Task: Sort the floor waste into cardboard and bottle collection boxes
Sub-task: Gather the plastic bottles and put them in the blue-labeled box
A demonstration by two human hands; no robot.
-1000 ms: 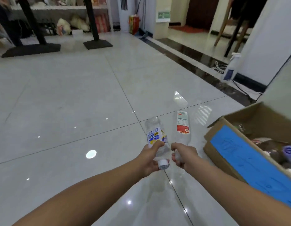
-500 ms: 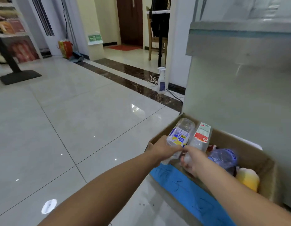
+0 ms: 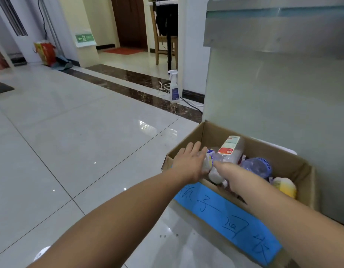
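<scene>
Reaching both hands into the cardboard box (image 3: pixel 215 136) that stands on the tiled floor (image 3: pixel 70 132).

Nearest, a blue paper label (image 3: pixel 225 215) with handwritten characters covers the box's near wall. Over the box's left corner the left hand (image 3: pixel 188 163) lies released, fingers straight and slightly spread, resting on a clear bottle with a blue-and-yellow label (image 3: pixel 209 157) that sits inside at that corner. The right hand (image 3: pixel 228 171) dips past the near rim just beside it; its fingers are hidden, so whether it grasps anything cannot be told. Just beyond it a clear bottle with a red-and-white label (image 3: pixel 230 148) leans up toward the far wall. Toward the box's right end lie a blue-tinted bottle (image 3: pixel 258 167) and a yellow bottle (image 3: pixel 285 185). Farther off, a white spray bottle (image 3: pixel 174 88) stands on the floor, with a wooden chair (image 3: pixel 163 47) beyond.
</scene>
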